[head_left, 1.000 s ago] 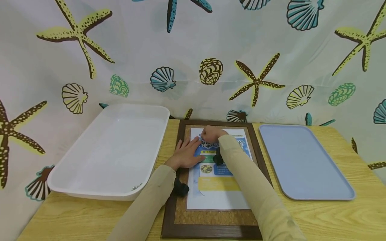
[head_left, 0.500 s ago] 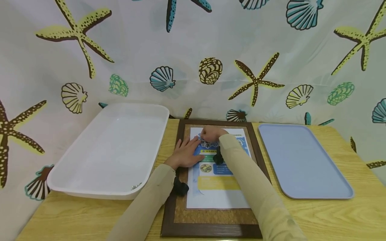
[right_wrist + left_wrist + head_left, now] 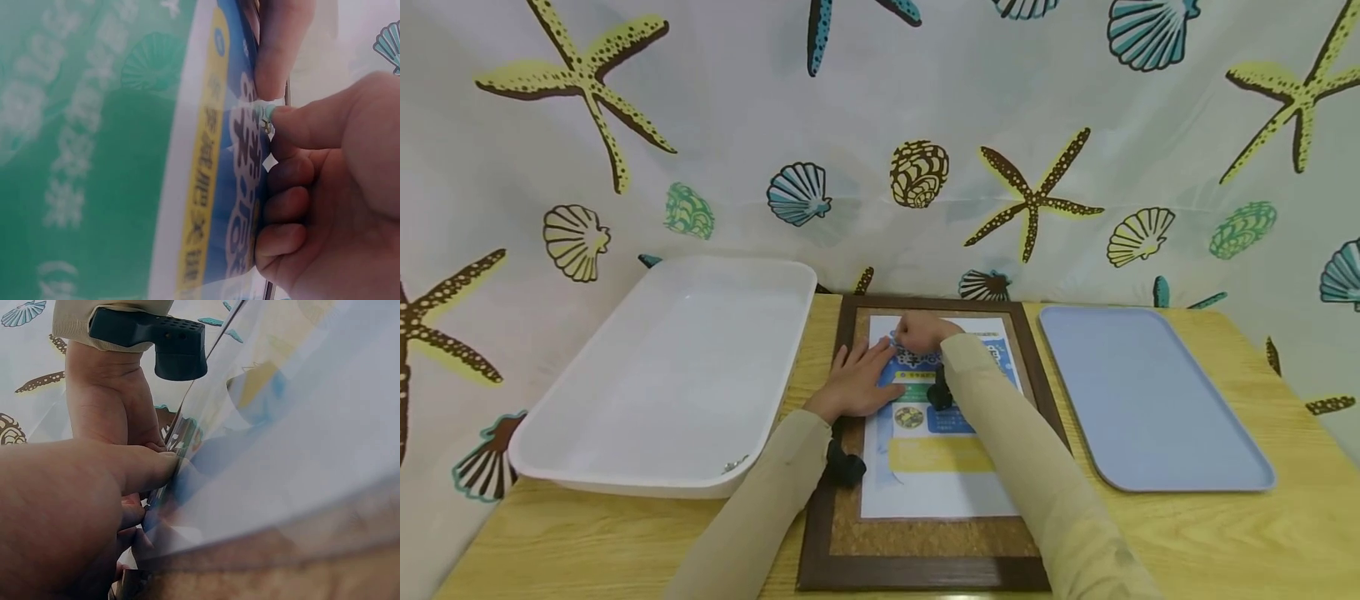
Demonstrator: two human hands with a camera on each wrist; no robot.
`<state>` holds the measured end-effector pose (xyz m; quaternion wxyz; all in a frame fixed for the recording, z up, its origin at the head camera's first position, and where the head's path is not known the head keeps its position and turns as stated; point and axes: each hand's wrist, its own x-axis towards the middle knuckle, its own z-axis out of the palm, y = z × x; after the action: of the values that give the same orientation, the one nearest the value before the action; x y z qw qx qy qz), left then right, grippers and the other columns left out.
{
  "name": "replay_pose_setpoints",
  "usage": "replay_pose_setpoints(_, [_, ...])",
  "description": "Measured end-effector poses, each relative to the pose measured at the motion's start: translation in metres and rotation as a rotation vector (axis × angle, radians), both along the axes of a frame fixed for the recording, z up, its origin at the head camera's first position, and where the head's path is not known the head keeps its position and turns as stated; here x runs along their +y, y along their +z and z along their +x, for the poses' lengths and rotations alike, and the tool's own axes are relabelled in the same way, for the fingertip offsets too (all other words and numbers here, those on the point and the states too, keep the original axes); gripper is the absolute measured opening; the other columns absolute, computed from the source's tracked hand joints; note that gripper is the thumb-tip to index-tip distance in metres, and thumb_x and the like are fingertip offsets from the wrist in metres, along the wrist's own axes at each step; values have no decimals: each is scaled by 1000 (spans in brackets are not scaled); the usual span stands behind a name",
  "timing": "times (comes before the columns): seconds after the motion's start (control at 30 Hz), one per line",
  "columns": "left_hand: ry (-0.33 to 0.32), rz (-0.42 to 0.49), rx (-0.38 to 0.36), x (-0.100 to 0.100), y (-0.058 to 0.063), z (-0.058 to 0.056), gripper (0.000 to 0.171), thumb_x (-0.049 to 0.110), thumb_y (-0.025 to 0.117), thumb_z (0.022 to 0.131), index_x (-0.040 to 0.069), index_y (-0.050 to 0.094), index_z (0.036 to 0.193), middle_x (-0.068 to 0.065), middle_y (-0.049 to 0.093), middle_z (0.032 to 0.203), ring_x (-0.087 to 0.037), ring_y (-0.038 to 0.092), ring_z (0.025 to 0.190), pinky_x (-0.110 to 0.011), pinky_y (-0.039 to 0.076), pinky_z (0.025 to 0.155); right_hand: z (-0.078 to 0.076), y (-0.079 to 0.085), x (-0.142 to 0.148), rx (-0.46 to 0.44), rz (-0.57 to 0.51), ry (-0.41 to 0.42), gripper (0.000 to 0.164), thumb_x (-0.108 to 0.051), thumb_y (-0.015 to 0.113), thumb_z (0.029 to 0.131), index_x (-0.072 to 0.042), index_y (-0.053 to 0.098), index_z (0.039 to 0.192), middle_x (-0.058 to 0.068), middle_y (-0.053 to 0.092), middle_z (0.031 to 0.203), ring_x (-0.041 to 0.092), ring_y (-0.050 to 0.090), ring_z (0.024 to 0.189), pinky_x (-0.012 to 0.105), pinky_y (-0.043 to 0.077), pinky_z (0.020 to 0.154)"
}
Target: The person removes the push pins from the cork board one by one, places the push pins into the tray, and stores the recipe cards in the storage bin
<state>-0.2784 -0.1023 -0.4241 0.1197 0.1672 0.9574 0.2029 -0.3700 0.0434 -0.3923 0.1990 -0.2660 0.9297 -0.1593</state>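
Observation:
A printed poster (image 3: 940,495) lies on a cork board (image 3: 925,537) with a dark brown frame. My left hand (image 3: 856,385) rests with spread fingers on the poster's upper left part; in the left wrist view its thumb (image 3: 147,467) lies along the sheet. Beside those fingertips, my right hand (image 3: 922,332) is curled, knuckles up, close to the poster's top left. In the right wrist view its thumb (image 3: 312,122) and bent index finger pinch a small pale green pushpin (image 3: 269,114) against the sheet, mostly hidden by the fingers.
On the left stands a large white basin (image 3: 662,392), with a few small shiny bits (image 3: 735,463) in its near right corner. A flat blue-grey tray (image 3: 1157,400) lies right of the board. Behind the wooden table (image 3: 1210,542) hangs a patterned curtain (image 3: 850,100).
The head view has shifted slightly, so everything sits a little further left and higher. Both hands keep their places on the poster.

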Motion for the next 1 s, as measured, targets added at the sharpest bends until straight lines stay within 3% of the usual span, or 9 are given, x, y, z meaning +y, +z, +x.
replay_pose_setpoints(0.33, [-4, 16, 19, 1, 8, 6, 70, 41, 49, 97, 8, 24, 153, -10, 14, 162, -36, 3, 149, -56, -4, 118, 1, -2, 5, 38, -78, 28, 36, -4, 45, 94, -13, 44, 59, -4, 31, 55, 10, 30, 53, 23, 29, 57])
replay_pose_setpoints(0.53, [-5, 23, 23, 4, 9, 7, 69, 39, 49, 96, 6, 25, 153, -12, 15, 162, -37, 4, 149, -56, -4, 118, 6, 0, 12, 33, -54, 92, 34, -1, 43, 95, -12, 46, 62, -4, 36, 56, 9, 35, 53, 21, 31, 55])
replay_pose_setpoints(0.63, [-7, 18, 25, 4, 10, 8, 69, 39, 49, 96, 6, 26, 153, -12, 15, 162, -37, 4, 149, -56, -4, 118, 9, 1, 15, 44, -31, 82, 27, -3, 44, 96, -7, 55, 72, -2, 44, 64, 10, 43, 59, 22, 37, 60])
replay_pose_setpoints(0.8, [-8, 17, 26, 4, 11, 8, 69, 40, 49, 96, 7, 26, 153, -10, 15, 162, -37, 4, 149, -56, -4, 118, 16, 3, 23, 58, 16, 43, 21, -11, 42, 101, -1, 61, 105, 7, 60, 90, 16, 54, 80, 30, 46, 80])
replay_pose_setpoints(1.0, [-3, 12, 16, 3, 4, 3, 70, 43, 48, 96, 9, 25, 153, -9, 12, 162, -37, 3, 149, -56, -6, 117, 25, 4, 36, 53, -11, 33, 19, -13, 42, 101, -2, 58, 104, 6, 59, 90, 16, 54, 78, 30, 46, 78])
